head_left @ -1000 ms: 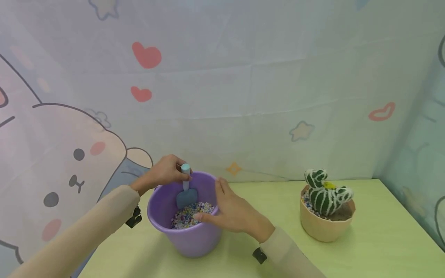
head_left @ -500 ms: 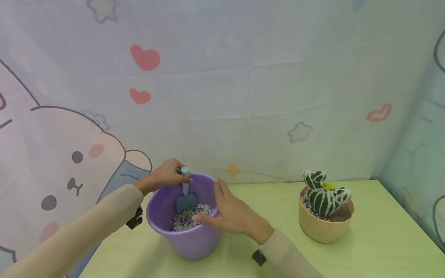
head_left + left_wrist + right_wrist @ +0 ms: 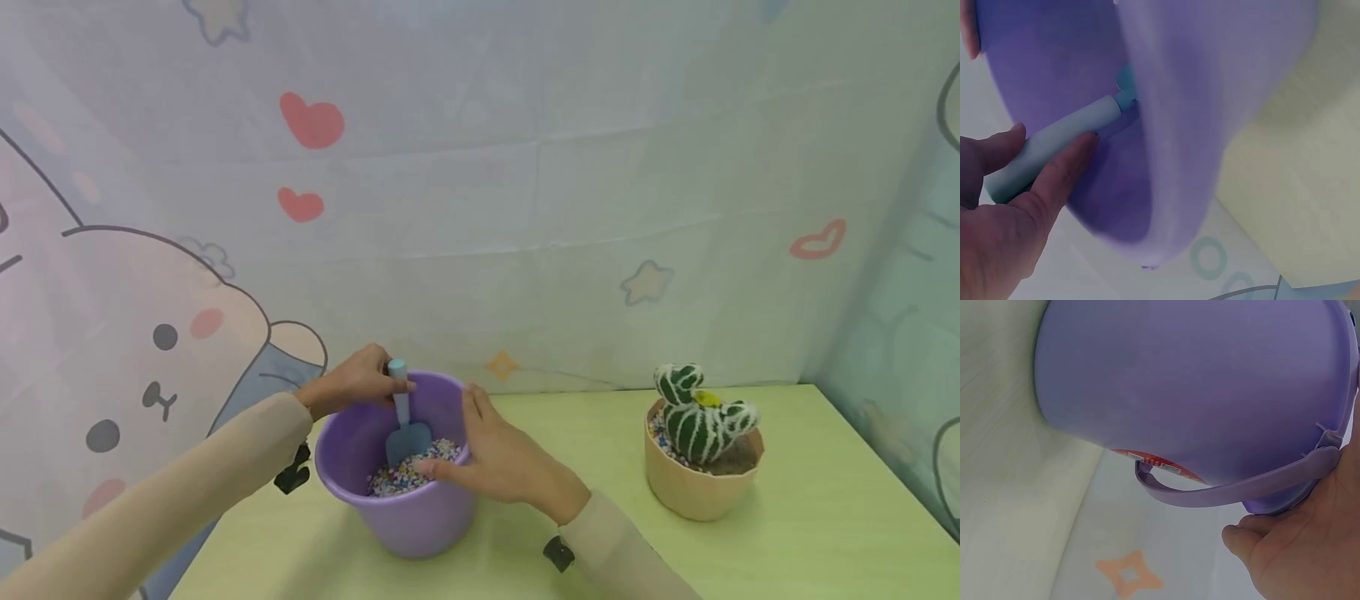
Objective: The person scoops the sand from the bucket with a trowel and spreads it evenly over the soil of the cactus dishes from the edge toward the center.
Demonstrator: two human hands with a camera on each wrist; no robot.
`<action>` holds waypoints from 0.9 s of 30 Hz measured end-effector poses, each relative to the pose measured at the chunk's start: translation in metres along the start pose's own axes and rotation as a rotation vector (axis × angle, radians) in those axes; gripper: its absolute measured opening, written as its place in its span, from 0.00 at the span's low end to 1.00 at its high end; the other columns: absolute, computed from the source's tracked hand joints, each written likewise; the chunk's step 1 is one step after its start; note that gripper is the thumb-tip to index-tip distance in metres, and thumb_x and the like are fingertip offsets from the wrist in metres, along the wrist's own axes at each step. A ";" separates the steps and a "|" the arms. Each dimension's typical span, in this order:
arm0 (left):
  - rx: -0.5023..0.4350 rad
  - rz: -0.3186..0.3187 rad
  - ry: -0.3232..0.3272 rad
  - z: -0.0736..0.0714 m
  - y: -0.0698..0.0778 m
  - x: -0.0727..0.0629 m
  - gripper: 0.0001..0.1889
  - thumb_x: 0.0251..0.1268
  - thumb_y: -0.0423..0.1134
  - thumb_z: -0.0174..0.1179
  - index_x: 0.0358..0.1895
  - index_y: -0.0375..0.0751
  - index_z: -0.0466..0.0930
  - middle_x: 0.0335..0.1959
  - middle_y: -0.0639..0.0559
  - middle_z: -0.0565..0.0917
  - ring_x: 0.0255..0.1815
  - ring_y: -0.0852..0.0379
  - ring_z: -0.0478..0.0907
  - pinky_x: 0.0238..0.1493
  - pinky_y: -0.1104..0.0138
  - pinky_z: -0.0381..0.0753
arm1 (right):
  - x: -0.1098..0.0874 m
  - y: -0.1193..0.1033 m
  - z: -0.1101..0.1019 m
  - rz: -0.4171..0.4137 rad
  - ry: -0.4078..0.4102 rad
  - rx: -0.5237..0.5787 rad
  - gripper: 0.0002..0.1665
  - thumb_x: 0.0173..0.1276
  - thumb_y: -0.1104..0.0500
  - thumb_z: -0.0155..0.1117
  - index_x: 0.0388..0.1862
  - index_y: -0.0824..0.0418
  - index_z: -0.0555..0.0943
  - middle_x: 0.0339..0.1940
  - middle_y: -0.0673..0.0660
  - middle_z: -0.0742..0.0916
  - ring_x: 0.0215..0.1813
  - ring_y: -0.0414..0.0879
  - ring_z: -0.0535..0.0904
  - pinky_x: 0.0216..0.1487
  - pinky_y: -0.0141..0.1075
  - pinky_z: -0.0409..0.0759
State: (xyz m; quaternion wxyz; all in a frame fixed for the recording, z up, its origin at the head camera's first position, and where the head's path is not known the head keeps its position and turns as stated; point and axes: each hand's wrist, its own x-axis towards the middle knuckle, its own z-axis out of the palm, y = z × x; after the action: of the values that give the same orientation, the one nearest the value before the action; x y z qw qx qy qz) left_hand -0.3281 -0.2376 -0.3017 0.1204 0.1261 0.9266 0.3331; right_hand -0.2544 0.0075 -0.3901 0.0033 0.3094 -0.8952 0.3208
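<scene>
In the head view, my left hand (image 3: 356, 383) pinches the pale handle of a small blue shovel (image 3: 408, 442) inside a purple bucket (image 3: 420, 525). Its blade meets small multicoloured pebbles (image 3: 397, 481), which hide the lower edge. The left wrist view shows the thumb and fingers around the handle (image 3: 1072, 134), with most of the blade behind the bucket's rim. My right hand (image 3: 510, 458) holds the bucket's right side, its thumb over the near rim and its fingers along the far right rim. In the right wrist view, the bucket's carry handle (image 3: 1229, 495) hangs beside that hand.
On the right of the yellow-green table (image 3: 825, 500) stands a tan pot (image 3: 701, 496) with a green-and-white knitted-looking cactus (image 3: 701, 433), its surface partly covered in coloured pebbles. A printed cloth backdrop (image 3: 562, 208) rises behind the table.
The left hand has lowered the shovel slightly, and its blade has shifted a little right and down against the pebbles. The right hand stays on the bucket.
</scene>
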 end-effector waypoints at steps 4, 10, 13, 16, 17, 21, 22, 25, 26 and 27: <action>-0.019 -0.019 0.003 0.000 -0.001 0.000 0.13 0.72 0.35 0.67 0.31 0.28 0.82 0.19 0.52 0.80 0.28 0.54 0.86 0.43 0.59 0.95 | 0.001 0.001 0.001 -0.007 0.001 -0.001 0.74 0.67 0.16 0.53 0.88 0.62 0.34 0.90 0.65 0.47 0.83 0.61 0.65 0.79 0.52 0.77; -0.060 -0.044 0.004 0.000 -0.002 -0.002 0.13 0.72 0.36 0.68 0.30 0.32 0.78 0.22 0.53 0.78 0.32 0.56 0.86 0.49 0.57 0.96 | 0.001 0.001 0.000 -0.020 0.001 -0.002 0.73 0.69 0.17 0.53 0.88 0.61 0.33 0.90 0.64 0.48 0.83 0.60 0.66 0.79 0.52 0.78; -0.065 -0.047 0.008 -0.001 -0.003 -0.003 0.14 0.73 0.36 0.67 0.29 0.34 0.77 0.22 0.53 0.77 0.31 0.58 0.85 0.48 0.58 0.96 | 0.001 0.000 -0.001 -0.017 0.000 -0.004 0.73 0.69 0.17 0.52 0.88 0.62 0.33 0.90 0.64 0.47 0.83 0.61 0.65 0.79 0.52 0.77; -0.063 -0.060 0.007 -0.002 -0.005 -0.004 0.14 0.73 0.36 0.66 0.28 0.37 0.76 0.21 0.56 0.75 0.28 0.60 0.81 0.44 0.63 0.95 | 0.001 0.001 -0.001 -0.022 0.008 0.000 0.73 0.69 0.18 0.54 0.88 0.62 0.35 0.89 0.65 0.50 0.82 0.60 0.68 0.78 0.52 0.79; -0.061 -0.065 0.004 -0.002 -0.006 -0.005 0.15 0.74 0.36 0.66 0.27 0.37 0.75 0.20 0.56 0.74 0.27 0.61 0.79 0.42 0.65 0.94 | 0.001 0.001 -0.001 -0.021 0.008 -0.003 0.73 0.69 0.18 0.55 0.88 0.63 0.35 0.89 0.65 0.51 0.82 0.60 0.68 0.78 0.52 0.79; -0.067 -0.072 -0.004 -0.003 -0.007 -0.008 0.16 0.74 0.37 0.66 0.26 0.39 0.74 0.20 0.57 0.72 0.26 0.61 0.76 0.38 0.68 0.90 | 0.002 0.001 0.001 -0.026 0.015 -0.008 0.73 0.68 0.18 0.55 0.88 0.63 0.36 0.88 0.66 0.53 0.80 0.60 0.71 0.76 0.52 0.81; -0.074 -0.071 -0.005 -0.003 -0.007 -0.009 0.16 0.74 0.37 0.66 0.26 0.39 0.74 0.20 0.56 0.72 0.26 0.61 0.76 0.39 0.67 0.91 | 0.001 0.001 0.001 -0.022 0.013 -0.008 0.74 0.68 0.18 0.55 0.88 0.63 0.36 0.88 0.66 0.52 0.80 0.60 0.71 0.76 0.52 0.81; -0.080 -0.064 -0.009 -0.003 -0.008 -0.010 0.15 0.74 0.37 0.66 0.27 0.38 0.75 0.20 0.56 0.72 0.27 0.61 0.78 0.40 0.66 0.92 | 0.001 0.000 0.001 -0.018 0.013 -0.007 0.74 0.68 0.18 0.55 0.88 0.63 0.35 0.89 0.65 0.52 0.81 0.59 0.70 0.76 0.52 0.81; -0.093 -0.067 -0.012 -0.003 -0.008 -0.010 0.15 0.74 0.37 0.66 0.27 0.37 0.75 0.21 0.55 0.74 0.29 0.60 0.80 0.42 0.64 0.94 | 0.001 0.000 0.001 -0.013 0.014 -0.010 0.74 0.68 0.17 0.55 0.88 0.63 0.35 0.89 0.65 0.51 0.81 0.60 0.70 0.76 0.52 0.81; -0.106 -0.065 -0.022 -0.003 -0.008 -0.009 0.14 0.74 0.36 0.66 0.28 0.35 0.76 0.22 0.54 0.75 0.31 0.59 0.82 0.45 0.63 0.95 | 0.001 0.000 0.000 -0.010 0.014 -0.014 0.74 0.68 0.17 0.54 0.88 0.63 0.35 0.89 0.65 0.51 0.81 0.60 0.70 0.76 0.52 0.81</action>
State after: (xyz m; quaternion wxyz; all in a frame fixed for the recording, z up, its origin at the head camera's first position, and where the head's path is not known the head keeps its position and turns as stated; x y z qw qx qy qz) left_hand -0.3214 -0.2486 -0.3037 0.1476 0.0931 0.9099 0.3763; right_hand -0.2552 0.0068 -0.3903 0.0134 0.3116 -0.8957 0.3169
